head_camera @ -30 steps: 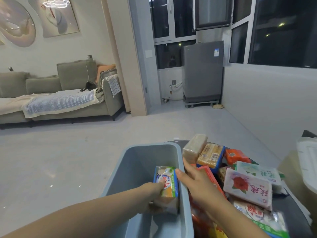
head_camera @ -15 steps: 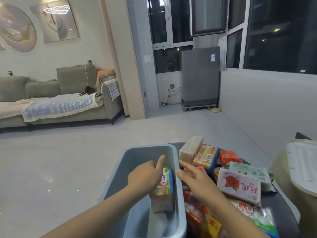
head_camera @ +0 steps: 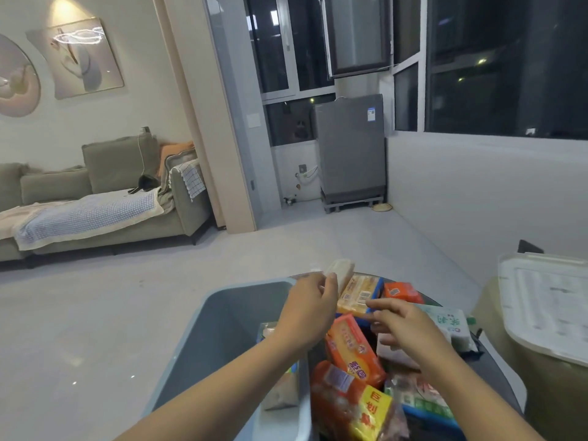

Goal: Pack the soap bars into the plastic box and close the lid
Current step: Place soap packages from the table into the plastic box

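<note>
**While the pile waits: next bar to the box**

While the left hand [head_camera: 307, 313] pinches a pale soap bar [head_camera: 340, 272] at 12 o'clock of the pile, it should carry it low into the grey plastic box [head_camera: 222, 338] at 9 o'clock. The right hand [head_camera: 401, 326] hovers, fingers spread. A dark round table [head_camera: 496, 370] carries everything; the white lid [head_camera: 547, 307] lies at 3 o'clock, a sofa [head_camera: 95, 198] far behind.

Plastic box [head_camera: 222, 332] left of soap bar pile [head_camera: 366, 361] on table [head_camera: 496, 370]; lid [head_camera: 547, 300] far right; sofa [head_camera: 95, 192] behind left.
</note>
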Demonstrator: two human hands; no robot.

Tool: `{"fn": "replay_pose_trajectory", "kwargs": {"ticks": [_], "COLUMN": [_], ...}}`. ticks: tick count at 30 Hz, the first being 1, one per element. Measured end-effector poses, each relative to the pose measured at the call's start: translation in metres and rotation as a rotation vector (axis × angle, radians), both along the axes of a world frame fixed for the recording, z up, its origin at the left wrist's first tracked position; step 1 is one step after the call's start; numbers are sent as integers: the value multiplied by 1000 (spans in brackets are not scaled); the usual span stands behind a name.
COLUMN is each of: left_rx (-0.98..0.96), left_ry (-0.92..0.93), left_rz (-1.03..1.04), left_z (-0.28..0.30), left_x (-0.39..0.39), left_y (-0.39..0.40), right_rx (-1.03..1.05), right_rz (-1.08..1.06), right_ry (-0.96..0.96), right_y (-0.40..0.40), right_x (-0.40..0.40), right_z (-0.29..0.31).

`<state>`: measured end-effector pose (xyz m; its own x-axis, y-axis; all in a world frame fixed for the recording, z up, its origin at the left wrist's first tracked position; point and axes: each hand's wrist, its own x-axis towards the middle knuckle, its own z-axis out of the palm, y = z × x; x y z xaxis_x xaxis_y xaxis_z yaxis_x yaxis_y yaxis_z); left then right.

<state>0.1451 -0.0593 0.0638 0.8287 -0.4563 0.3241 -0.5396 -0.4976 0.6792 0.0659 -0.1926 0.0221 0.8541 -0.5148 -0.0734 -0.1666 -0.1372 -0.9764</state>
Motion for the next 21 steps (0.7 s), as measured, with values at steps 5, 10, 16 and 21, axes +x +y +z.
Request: {"fn": "replay_pose_trajectory", "kwargs": {"ticks": [5,10,16,21], "left_rx": [112,257,502,592], "left_ry": [69,150,279,221], "left_rz": [-5,24,45,226], "left_z": [-11,-16,-29,-35], "left_x": [14,39,71,105], "left_y": [-37,-66,-83,-89], "right_rx": [-27,-159,-389,-410], "right_rz": [-40,-95,-79,-21], "right_ry": [37,15,56,119], "right_y": [-20,-40,-56,-69], "right_x": [2,16,48,76], "right_z": [-9,-15,-22,-32]}}
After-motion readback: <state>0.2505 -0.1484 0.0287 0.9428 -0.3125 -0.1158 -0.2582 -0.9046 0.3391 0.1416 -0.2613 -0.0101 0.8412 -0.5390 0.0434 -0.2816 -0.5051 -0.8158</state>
